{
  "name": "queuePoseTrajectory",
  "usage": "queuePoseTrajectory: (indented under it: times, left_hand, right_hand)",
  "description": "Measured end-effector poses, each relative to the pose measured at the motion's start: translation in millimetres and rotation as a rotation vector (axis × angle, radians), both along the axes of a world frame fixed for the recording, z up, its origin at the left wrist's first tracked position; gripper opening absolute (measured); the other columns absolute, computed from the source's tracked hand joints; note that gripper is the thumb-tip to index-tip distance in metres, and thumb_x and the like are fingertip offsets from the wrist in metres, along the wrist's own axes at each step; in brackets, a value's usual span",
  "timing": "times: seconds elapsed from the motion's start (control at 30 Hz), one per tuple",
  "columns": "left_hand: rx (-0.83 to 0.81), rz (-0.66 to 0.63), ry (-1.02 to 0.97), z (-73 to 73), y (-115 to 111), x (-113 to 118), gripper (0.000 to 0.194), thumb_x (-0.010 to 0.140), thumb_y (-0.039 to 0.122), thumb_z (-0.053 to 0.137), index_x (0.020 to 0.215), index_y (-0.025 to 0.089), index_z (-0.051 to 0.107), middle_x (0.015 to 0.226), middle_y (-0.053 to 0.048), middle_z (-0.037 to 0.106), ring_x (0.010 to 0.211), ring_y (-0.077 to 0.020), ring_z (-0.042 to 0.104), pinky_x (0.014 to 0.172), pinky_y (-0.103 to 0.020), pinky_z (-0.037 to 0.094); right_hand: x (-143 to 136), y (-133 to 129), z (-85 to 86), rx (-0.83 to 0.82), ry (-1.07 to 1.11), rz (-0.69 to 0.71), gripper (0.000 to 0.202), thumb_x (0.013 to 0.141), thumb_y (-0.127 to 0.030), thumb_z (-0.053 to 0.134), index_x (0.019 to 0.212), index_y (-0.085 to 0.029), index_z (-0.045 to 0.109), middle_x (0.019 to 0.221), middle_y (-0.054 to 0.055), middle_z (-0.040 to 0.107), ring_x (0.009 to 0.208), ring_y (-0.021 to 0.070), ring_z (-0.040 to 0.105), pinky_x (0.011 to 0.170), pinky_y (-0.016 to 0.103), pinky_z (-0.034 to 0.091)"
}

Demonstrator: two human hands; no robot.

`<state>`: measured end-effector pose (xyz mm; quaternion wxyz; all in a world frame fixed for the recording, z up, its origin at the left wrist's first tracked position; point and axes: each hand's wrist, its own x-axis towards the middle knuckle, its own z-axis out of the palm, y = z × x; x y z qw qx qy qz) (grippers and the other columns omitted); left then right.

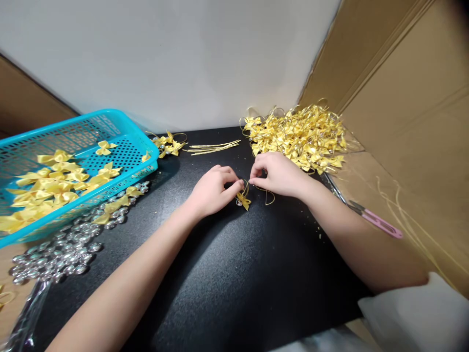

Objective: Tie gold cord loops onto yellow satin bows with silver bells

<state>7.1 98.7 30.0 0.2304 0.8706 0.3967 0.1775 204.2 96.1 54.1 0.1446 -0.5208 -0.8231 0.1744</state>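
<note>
At the far left, a blue perforated basket (132, 128) is set at a slant, with loose yellow bows (69, 183) heaped in it. Along its near side, silver beads (69, 249) are spread on the black tabletop (234, 274), with a few more bows lying among them. Just past the basket's right end, a small cluster of corded bows (169, 144) is seen, then a row of straight cut cords (214, 146).

By the left hand (218, 190), a golden cord (246, 187) is pinched between thumb and forefinger, the other fingers being curled. The beaded bow (244, 201) is found just below and right of those fingertips, between the hands but nearer the left; whether it is touched by the tabletop cannot be told. By the right hand (274, 171), the cord is pinched at thumb and forefinger, and a curved length is left hanging beneath.

Behind the right hand, many corded bows (296, 137) are piled. Farther right, pink-handled snips (381, 224) are placed near loose strands (410, 227).
</note>
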Motion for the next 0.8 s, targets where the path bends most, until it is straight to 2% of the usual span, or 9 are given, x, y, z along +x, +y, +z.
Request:
queuePoseTrajectory:
  times: [0.13, 0.37, 0.53, 0.63, 0.8]
  left_hand:
    - [-0.054, 0.008, -0.103, -2.4, -0.9, 1.1, 0.018, 0.08, 0.033, 0.065, 0.086, 0.018, 0.072, 0.091, -0.004, 0.072, 0.086, -0.0209, 0.062, 0.086, -0.037, 0.045]
    - [-0.168, -0.026, -0.181, -11.1, 0.3, 1.9, 0.014, 0.083, 0.026, 0.063, 0.074, 0.019, 0.071, 0.083, -0.003, 0.073, 0.082, -0.018, 0.065, 0.082, -0.033, 0.047]
    - [-0.141, -0.077, -0.111, -9.6, 1.6, 1.6, 0.02, 0.086, 0.027, 0.06, 0.074, 0.019, 0.072, 0.08, -0.003, 0.07, 0.08, -0.0176, 0.063, 0.081, -0.033, 0.047]
    - [-0.137, -0.059, -0.108, -6.1, 2.8, 0.0, 0.026, 0.09, 0.03, 0.054, 0.077, 0.018, 0.072, 0.081, -0.004, 0.069, 0.081, -0.018, 0.063, 0.081, -0.033, 0.047]
    - [-0.069, -0.008, -0.152, -3.5, 2.2, -0.9, 0.017, 0.081, 0.032, 0.066, 0.088, 0.018, 0.071, 0.089, -0.004, 0.07, 0.086, -0.0195, 0.062, 0.082, -0.034, 0.047]
  right_hand:
    - [-0.8, -0.7, 1.1, -0.003, -0.002, 0.002, 0.008, 0.077, -0.015, 0.07, 0.071, -0.017, 0.074, 0.078, 0.002, 0.065, 0.073, 0.014, 0.057, 0.07, 0.029, 0.042]
    - [0.1, -0.2, 1.6, -0.009, 0.0, -0.001, 0.007, 0.077, -0.015, 0.07, 0.073, -0.017, 0.074, 0.078, 0.002, 0.066, 0.074, 0.0141, 0.057, 0.07, 0.028, 0.042]
    - [1.4, 1.3, 0.5, -0.001, -0.01, -0.007, 0.006, 0.077, -0.016, 0.07, 0.073, -0.017, 0.075, 0.078, 0.002, 0.065, 0.073, 0.014, 0.056, 0.068, 0.028, 0.041]
    - [1.6, 1.3, 0.4, -0.004, -0.009, -0.004, 0.007, 0.078, -0.016, 0.07, 0.072, -0.017, 0.075, 0.078, 0.002, 0.065, 0.073, 0.0142, 0.056, 0.069, 0.028, 0.041]
    - [1.5, 0.8, 0.4, -0.004, -0.007, 0.001, 0.008, 0.078, -0.016, 0.07, 0.073, -0.017, 0.075, 0.078, 0.003, 0.066, 0.074, 0.0145, 0.057, 0.07, 0.029, 0.041]
